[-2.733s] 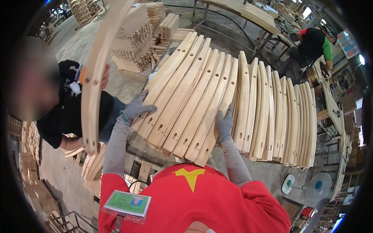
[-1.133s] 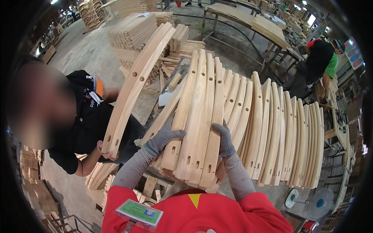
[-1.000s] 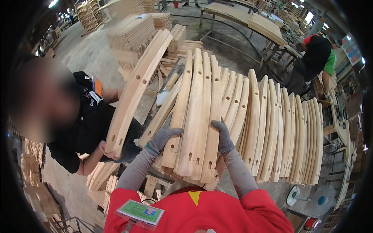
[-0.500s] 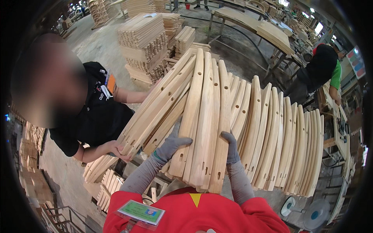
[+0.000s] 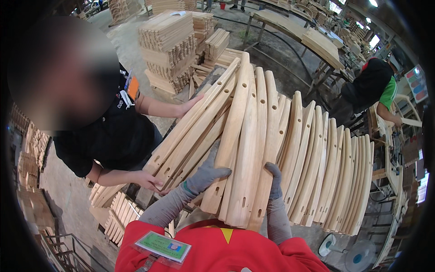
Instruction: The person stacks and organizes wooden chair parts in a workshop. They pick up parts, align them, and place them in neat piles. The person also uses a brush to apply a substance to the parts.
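Observation:
Between my gloved hands is a bundle of long curved wooden slats (image 5: 247, 172), pale, with round holes near the far ends and short slots near the close ends. My left hand (image 5: 206, 177) is closed on the bundle's left side, thumb over the top. On its right side my right hand (image 5: 273, 181) grips with the thumb showing; its other fingers are partly hidden. At the far end, one left slat leans across its neighbours. More upright slats (image 5: 324, 167) stand in a row to the right. At left, a co-worker's two hands (image 5: 147, 180) hold another group of slats (image 5: 192, 127).
The co-worker in black (image 5: 108, 149) stands close on the left. Beyond are stacked wooden pieces (image 5: 165, 31) and a long table (image 5: 294, 31). Another person (image 5: 367, 86) bends at the far right. A fan (image 5: 360, 255) stands low at right; more slats (image 5: 122, 217) lie low at left.
The far ends of my bundle have swung slightly right, and its left slat now slants more. The co-worker's slats have shifted right and nearer to mine. Both my hands keep their grip.

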The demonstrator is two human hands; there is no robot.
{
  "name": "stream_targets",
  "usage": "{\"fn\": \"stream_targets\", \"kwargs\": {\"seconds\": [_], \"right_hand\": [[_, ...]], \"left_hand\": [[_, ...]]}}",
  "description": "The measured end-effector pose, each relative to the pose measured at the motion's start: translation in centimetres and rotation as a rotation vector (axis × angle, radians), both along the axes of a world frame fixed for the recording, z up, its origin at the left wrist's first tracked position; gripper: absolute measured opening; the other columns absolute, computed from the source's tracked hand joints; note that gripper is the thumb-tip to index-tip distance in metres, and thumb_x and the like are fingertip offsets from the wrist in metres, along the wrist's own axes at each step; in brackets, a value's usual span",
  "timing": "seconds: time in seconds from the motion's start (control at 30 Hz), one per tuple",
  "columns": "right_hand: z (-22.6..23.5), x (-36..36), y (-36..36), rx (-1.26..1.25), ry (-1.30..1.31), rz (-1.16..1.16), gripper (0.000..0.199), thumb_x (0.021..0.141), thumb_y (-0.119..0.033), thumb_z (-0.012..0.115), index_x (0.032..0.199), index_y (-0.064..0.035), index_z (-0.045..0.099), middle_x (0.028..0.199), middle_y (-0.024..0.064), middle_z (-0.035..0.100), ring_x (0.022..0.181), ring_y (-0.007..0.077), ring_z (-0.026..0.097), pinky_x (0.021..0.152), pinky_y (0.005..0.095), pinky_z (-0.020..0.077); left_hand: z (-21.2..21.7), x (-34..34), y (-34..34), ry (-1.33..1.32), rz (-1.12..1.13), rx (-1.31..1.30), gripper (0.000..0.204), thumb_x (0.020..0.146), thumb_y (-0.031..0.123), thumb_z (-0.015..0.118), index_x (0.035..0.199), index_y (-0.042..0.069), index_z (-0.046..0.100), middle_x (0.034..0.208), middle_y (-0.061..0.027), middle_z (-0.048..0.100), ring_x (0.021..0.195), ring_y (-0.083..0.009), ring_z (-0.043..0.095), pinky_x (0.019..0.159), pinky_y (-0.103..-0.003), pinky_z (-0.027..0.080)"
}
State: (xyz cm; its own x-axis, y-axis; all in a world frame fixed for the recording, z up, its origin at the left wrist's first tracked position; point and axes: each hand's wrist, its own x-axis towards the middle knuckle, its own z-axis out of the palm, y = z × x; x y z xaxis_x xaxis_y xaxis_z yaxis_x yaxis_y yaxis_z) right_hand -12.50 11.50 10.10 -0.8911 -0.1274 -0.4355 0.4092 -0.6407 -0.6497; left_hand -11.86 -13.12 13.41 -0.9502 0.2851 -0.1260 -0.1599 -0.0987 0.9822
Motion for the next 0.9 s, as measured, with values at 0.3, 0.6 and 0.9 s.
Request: {"fn": "stream_targets", "kwargs": {"seconds": [0.3,0.6,0.9], "right_hand": [[-1.4,1.4,0.4,0.104,0.051,-0.054,0.040,0.075,-0.020,0.058,0.110,-0.0011,0.059,0.095,0.0129,0.064,0.084,0.0239,0.066,0.075,0.0366,0.0561],[-6.4,1.7,2.2,0.319,0.276,-0.097,0.028,0.080,-0.021,0.056,0.100,-0.0035,0.063,0.094,0.0110,0.065,0.085,0.0242,0.066,0.077,0.0366,0.0558],[-1.4,2.1,-0.1,0.139,0.171,-0.049,0.022,0.086,-0.014,0.049,0.100,-0.0036,0.063,0.098,0.0095,0.062,0.091,0.0202,0.063,0.080,0.0366,0.0547]], "left_hand": [[-1.7,0.9,0.3,0.000,0.018,-0.037,0.101,0.073,0.019,0.070,0.147,-0.001,0.005,0.144,-0.0182,0.028,0.128,-0.0232,0.034,0.107,-0.029,0.028],[-1.1,-2.6,0.2,-0.404,-0.187,0.544,0.085,0.079,0.028,0.065,0.145,0.002,0.017,0.131,-0.0170,0.046,0.109,-0.0231,0.057,0.094,-0.031,0.047],[-3.7,-3.8,-0.6,-0.307,-0.296,0.373,0.043,0.077,0.024,0.067,0.109,-0.002,0.058,0.100,-0.0126,0.064,0.092,-0.0188,0.064,0.081,-0.031,0.053]]}}
